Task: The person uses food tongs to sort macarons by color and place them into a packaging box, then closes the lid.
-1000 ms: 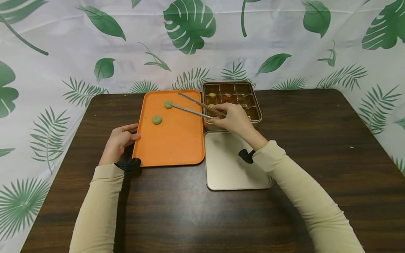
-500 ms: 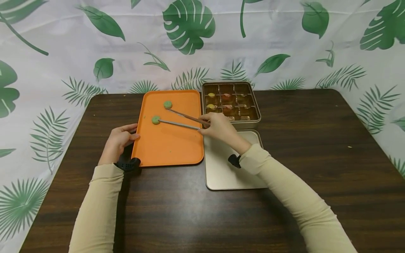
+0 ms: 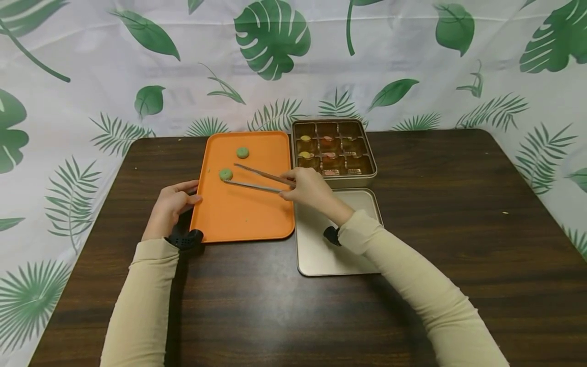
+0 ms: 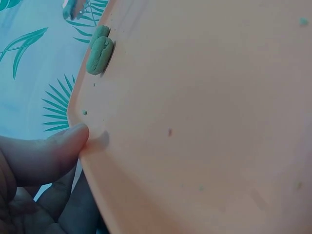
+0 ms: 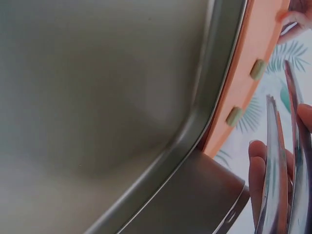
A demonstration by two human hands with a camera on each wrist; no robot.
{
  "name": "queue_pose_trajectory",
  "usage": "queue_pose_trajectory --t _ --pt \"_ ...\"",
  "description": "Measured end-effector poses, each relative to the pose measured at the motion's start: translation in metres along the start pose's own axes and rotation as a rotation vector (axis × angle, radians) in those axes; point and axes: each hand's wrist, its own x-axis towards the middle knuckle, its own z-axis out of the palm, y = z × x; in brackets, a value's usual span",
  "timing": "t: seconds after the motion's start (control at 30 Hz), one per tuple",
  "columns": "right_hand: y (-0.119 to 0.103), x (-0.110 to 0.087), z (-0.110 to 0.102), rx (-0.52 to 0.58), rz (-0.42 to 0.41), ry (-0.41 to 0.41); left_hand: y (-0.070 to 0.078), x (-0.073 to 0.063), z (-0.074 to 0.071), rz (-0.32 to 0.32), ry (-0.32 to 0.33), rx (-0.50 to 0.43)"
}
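Note:
In the head view my left hand [image 3: 171,206] grips the left edge of an orange tray [image 3: 257,219]. Its thumb [image 4: 68,146] lies on the rim in the left wrist view, the other fingers below. Two round green macarons sit on the tray: a far one [image 3: 242,152] and a nearer one [image 3: 225,175]. My right hand [image 3: 312,191] holds metal tongs [image 3: 263,187] over the tray's right side. The tong arms are spread, one tip beside the nearer macaron; whether it touches is unclear. Nothing is between the arms.
Against the tray's right side stands a gold tin [image 3: 350,181] with a divided insert; yellow and reddish macarons sit in several compartments. A flat metal lid [image 3: 316,257] lies in front of it, under my right forearm. Crumbs dot the tray. Behind hangs a leaf-patterned cloth [image 3: 183,112].
My right hand has come left and nearer from beside the tin. The tong tips have shifted from the far macaron to the nearer one. My left hand keeps its place on the tray.

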Motion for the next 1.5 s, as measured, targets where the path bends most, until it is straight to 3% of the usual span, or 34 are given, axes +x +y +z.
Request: queue_pose_trajectory --t 0.83,1.13,1.5 --pt "-0.003 0.017 0.019 0.003 -0.012 -0.062 -0.003 0.000 -0.002 0.030 -0.017 -0.027" --pt "-0.007 0.018 0.027 -0.068 -0.104 -0.057 -0.005 0.003 -0.002 0.038 -0.006 -0.017" --pt "-0.011 0.016 0.030 -0.114 -0.125 -0.053 -0.005 0.003 0.000 0.020 0.002 -0.011"
